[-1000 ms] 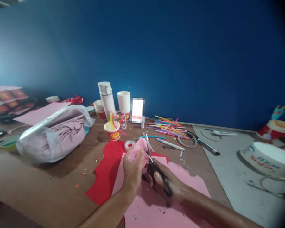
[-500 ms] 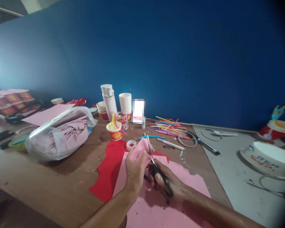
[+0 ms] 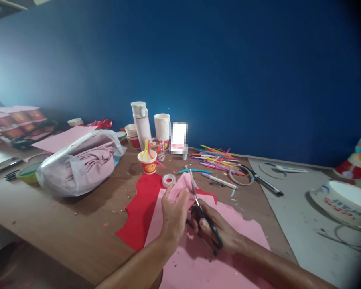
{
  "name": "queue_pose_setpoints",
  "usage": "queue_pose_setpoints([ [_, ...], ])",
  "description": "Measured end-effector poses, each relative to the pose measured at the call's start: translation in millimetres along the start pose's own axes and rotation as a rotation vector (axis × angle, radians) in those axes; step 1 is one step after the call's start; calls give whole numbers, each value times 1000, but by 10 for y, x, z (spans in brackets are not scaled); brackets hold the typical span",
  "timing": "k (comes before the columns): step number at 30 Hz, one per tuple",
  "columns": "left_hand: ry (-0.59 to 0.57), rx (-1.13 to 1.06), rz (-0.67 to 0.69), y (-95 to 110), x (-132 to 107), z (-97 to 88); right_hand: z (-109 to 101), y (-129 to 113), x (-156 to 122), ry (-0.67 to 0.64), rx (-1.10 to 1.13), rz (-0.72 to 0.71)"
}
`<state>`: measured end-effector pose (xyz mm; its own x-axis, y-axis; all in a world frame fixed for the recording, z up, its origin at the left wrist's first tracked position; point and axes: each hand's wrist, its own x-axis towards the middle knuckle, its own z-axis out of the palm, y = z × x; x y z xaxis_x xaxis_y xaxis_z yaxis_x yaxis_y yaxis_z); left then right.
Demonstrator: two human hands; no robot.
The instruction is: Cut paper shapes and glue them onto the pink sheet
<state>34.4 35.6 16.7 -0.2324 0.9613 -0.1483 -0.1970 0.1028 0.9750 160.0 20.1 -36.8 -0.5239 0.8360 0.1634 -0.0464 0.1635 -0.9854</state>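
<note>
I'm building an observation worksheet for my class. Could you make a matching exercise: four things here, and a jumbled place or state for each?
1. scissors
2. pink piece
3. large pink sheet
4. white flask

A. partly over the red sheet
B. in the left hand
C. standing upright
D. in the right hand

Pairs: 1-D; 2-B; 3-A; 4-C

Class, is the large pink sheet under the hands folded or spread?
Spread: the pink sheet lies flat on the table, partly covering the red sheet.
</note>
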Motion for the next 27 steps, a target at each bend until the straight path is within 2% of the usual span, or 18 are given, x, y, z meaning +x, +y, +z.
queue_pose_setpoints([
  [6,-28,-48,4,-8,-6,5,-15,-2,2,23,-82,-4],
  [14,-21,-84,24,-60,-2,-4,2,-18,14,0,-26,10],
  [20,-26,-114,-22,-84,-10,-9,19,-25,-1,29,1,23],
  [27,-24,-53,-4,-61,-5,-15,59,-63,-3,77,66,37],
])
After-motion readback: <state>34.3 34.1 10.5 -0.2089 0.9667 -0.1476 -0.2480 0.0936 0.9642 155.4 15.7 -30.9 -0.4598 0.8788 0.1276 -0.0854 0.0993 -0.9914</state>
